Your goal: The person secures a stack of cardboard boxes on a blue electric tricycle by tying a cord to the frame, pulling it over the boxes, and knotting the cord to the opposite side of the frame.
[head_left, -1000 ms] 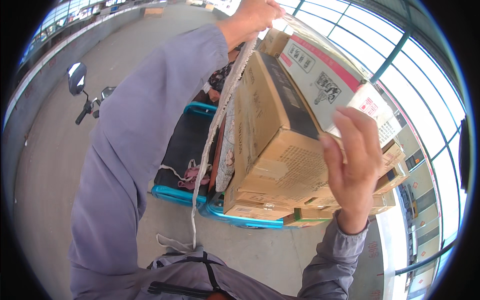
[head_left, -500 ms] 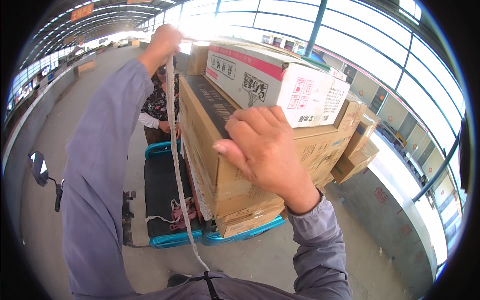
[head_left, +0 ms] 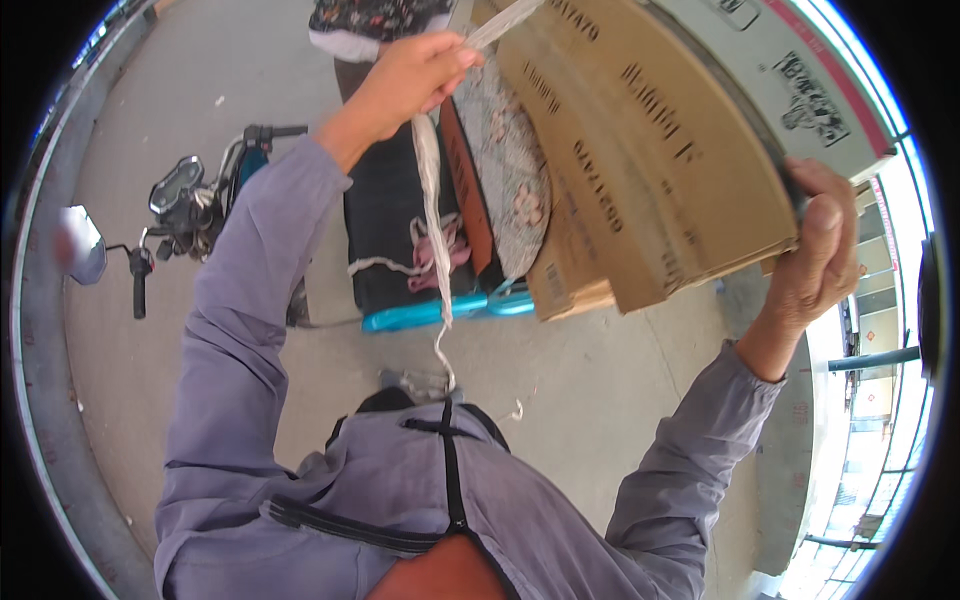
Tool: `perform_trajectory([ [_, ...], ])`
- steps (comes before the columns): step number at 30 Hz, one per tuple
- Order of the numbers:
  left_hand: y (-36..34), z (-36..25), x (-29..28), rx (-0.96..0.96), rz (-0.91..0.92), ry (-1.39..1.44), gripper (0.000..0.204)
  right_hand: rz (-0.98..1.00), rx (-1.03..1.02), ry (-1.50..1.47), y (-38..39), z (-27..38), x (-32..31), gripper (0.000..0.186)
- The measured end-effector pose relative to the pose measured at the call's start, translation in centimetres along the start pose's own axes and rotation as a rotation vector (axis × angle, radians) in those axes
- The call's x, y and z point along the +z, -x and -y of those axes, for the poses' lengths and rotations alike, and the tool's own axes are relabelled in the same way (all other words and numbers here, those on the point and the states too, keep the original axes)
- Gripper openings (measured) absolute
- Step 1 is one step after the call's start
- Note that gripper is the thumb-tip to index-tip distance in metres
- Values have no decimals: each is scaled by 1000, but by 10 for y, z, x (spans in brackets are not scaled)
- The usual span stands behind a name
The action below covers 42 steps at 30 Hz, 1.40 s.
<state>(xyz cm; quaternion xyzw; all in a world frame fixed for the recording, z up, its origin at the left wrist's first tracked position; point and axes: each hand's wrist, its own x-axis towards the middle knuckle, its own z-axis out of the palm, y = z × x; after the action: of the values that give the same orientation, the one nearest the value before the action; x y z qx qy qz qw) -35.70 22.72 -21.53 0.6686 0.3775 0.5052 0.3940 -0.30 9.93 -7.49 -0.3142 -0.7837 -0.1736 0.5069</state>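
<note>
My left hand (head_left: 410,85) is closed around a whitish cloth rope (head_left: 430,185). From the fist, one part of the rope runs tight up and to the right over the load, and the loose end hangs down in front of me toward the floor. My right hand (head_left: 822,240) grips the near right corner of a large brown cardboard box (head_left: 640,150), its thumb along the edge. A white carton with a pink stripe (head_left: 800,70) rests on top of that box. Part of the load lies beyond the upper rim.
The boxes sit on a cart with a blue tube frame (head_left: 410,316) and black bed (head_left: 380,220). Beside them are a floral-patterned panel (head_left: 520,195) and pink straps (head_left: 440,255). Handlebars (head_left: 185,195) and a mirror (head_left: 82,245) stand left. A person in a floral top (head_left: 385,18) stands beyond.
My view has tipped downward. My left hand has come lower and nearer, still holding the rope. My right hand has shifted from the box's top to its right corner.
</note>
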Motion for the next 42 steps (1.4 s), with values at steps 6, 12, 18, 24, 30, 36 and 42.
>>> perform_trajectory([
  [6, 126, 97, 32, -185, 1, 105, 31, -258, -122, -10, 27, 6, 7, 39],
  [12, 213, 197, 46, -413, 90, -63, 30, -257, -205, -160, 142, 65, 35, 37],
  [18, 234, 263, 56, -277, 306, -939, 27, 414, 792, -462, 307, 128, 159, 14],
  [24, 235, 333, 82, -293, 355, -932, 25, 461, 1691, -750, 489, 112, 294, 11],
  [30, 209, 351, 101, -566, 606, -782, 28, 32, 2326, -1277, 555, 118, 354, 15],
  [36, 213, 394, 112, -1058, 379, -121, 27, -400, 2356, -1610, 575, 116, 384, 23],
  [42, 236, 418, 136, -534, 280, -490, 17, -362, 2083, -2034, 575, 117, 396, 40],
])
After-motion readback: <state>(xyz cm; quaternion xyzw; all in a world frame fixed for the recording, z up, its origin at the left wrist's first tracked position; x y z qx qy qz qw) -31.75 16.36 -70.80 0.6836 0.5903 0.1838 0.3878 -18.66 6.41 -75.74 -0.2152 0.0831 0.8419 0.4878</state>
